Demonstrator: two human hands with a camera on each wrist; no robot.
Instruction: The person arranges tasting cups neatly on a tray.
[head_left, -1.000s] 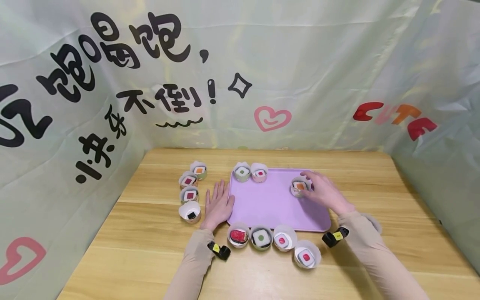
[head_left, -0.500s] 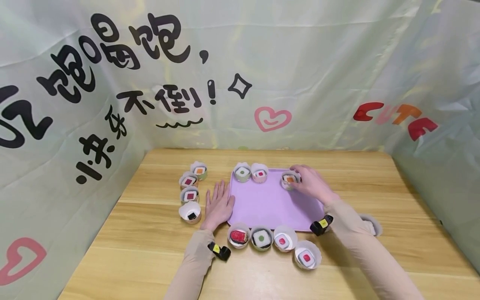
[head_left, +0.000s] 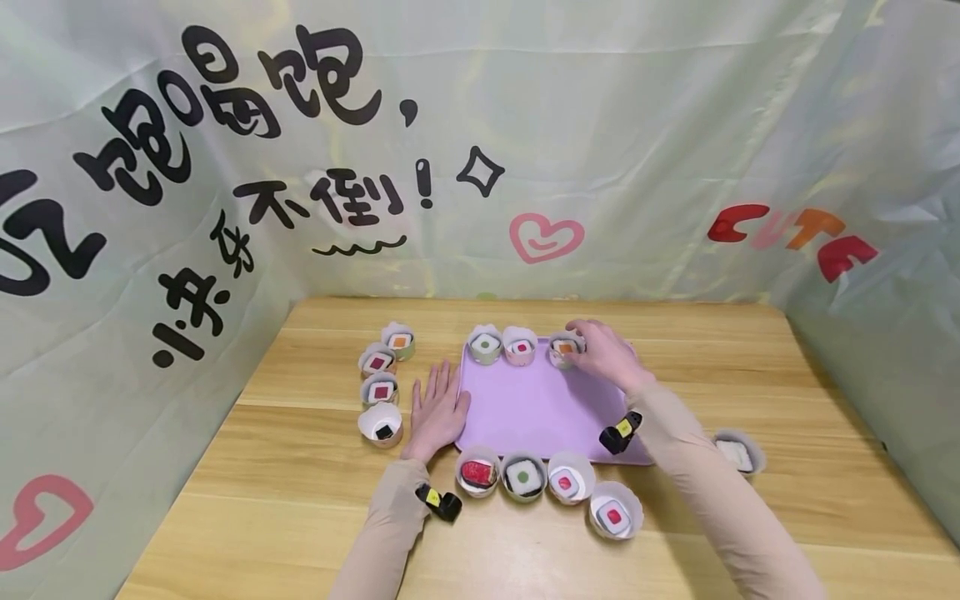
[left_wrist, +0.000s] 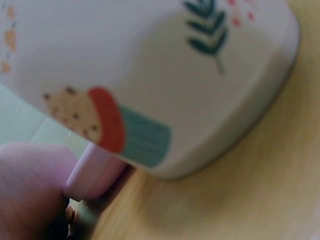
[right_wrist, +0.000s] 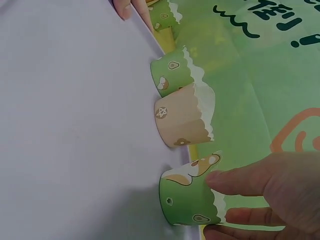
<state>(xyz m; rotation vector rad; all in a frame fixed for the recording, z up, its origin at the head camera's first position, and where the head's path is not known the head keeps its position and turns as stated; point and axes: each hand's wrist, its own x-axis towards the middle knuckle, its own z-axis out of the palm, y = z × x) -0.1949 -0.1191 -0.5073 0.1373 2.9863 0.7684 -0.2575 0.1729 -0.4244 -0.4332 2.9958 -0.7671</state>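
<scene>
My right hand pinches the rim of a paper cake cup at the back of the lilac tray. An orange-topped square, like toy sushi, lies in it. In the right wrist view this cup is green with a scalloped rim, thumb on one side and fingers on the other. Left of it, a green-centred cup and a pink cup stand side by side at the tray's back edge. My left hand lies with fingers straight against the tray's left edge.
Several filled cups line up left of my left hand. In front of the tray runs another row of cups. One cup stands beyond my right forearm. A printed cloth surrounds the wooden table.
My right hand has slid the orange-topped cup left and back across the tray, towards the two cups at the back edge. The left hand has stayed in place.
</scene>
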